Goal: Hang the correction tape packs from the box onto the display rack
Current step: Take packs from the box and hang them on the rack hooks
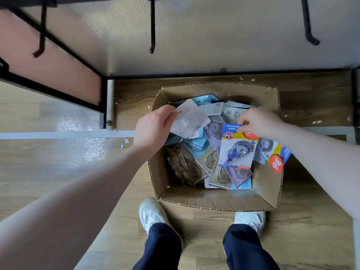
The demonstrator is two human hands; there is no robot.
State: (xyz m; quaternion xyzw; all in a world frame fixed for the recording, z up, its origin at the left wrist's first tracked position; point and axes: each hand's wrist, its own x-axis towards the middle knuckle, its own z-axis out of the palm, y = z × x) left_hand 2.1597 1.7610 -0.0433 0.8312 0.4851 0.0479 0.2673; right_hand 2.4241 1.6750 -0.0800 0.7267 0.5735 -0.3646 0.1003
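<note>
Packs fill the box; left hand pinches a pale pack, right hand pinches a blue pack by its top; lift both clear, keeping hang-holes free for the hooks

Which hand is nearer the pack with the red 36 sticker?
Right. The right hand pinches a blue pack just above and left of the 36-sticker pack at the box's right wall. The left hand grips a pale pack across the box.
</note>
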